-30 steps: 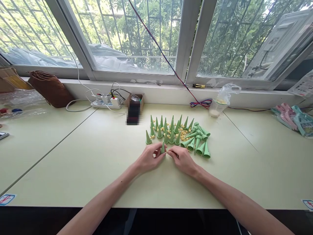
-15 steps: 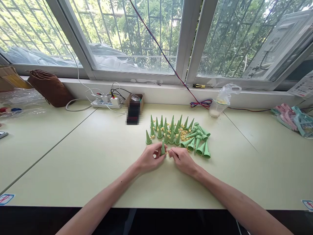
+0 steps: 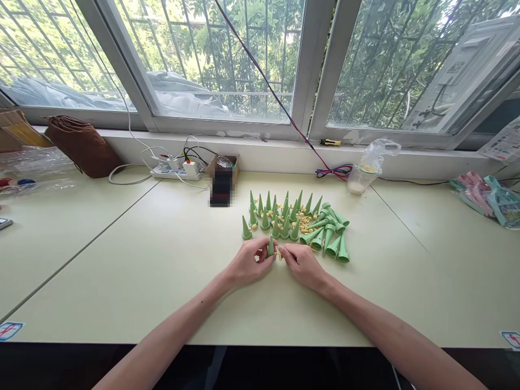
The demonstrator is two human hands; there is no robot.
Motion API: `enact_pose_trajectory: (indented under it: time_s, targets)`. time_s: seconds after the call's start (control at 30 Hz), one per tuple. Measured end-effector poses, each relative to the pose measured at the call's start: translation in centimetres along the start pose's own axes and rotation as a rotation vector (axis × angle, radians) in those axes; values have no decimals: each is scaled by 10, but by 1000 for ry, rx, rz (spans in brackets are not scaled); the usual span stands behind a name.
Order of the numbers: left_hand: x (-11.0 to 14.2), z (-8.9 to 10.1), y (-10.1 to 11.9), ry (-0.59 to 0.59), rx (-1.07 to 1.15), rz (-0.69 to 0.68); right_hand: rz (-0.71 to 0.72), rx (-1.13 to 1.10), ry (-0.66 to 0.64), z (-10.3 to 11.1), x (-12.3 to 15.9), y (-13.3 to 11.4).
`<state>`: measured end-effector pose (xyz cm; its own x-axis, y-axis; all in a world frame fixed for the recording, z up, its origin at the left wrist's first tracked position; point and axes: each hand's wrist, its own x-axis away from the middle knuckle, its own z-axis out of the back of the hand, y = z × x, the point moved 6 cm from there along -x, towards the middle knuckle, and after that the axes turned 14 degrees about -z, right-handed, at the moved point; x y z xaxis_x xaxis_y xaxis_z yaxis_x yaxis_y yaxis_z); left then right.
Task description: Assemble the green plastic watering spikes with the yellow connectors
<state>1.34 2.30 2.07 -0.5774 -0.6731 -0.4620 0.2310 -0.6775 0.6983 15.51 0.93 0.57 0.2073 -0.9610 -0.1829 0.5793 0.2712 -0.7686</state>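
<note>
My left hand (image 3: 254, 260) is closed around a green plastic cone (image 3: 271, 246), which stands upright at the table's middle. Close against its right side, my right hand (image 3: 299, 261) pinches a small yellow valve piece (image 3: 279, 254) at the cone's lower edge. Whether the piece sits inside the cone is too small to tell. Just behind my hands stand several upright green cones (image 3: 285, 227) with yellow pieces at their bases. To the right lies a heap of loose green cones (image 3: 331, 238) on their sides, with loose yellow pieces (image 3: 304, 223) between the groups.
Along the back are a power strip (image 3: 176, 170) with cables, a small cardboard box (image 3: 232, 165), a bundle of red and blue wire (image 3: 335, 172) and a plastic cup in a bag (image 3: 361, 177). A brown pouch (image 3: 83, 146) lies left; pink and teal items (image 3: 487, 197) lie right.
The yellow piece beside the cone has turned a little, and my right fingers have shifted slightly. My left hand and the cone stay in place.
</note>
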Motion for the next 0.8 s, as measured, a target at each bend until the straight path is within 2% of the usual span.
enact_pose_trajectory:
  time_s: [0.2,0.43,0.8]
  targets:
    - [-2,4,-1,28,-65,-2,39,-71,28,6,3,-7]
    - [-2,8,-3,50,-73,22,25,-76,34,5,3,-4]
    - [-1,4,-3,16,-47,17,30,-85,54,5,1,3]
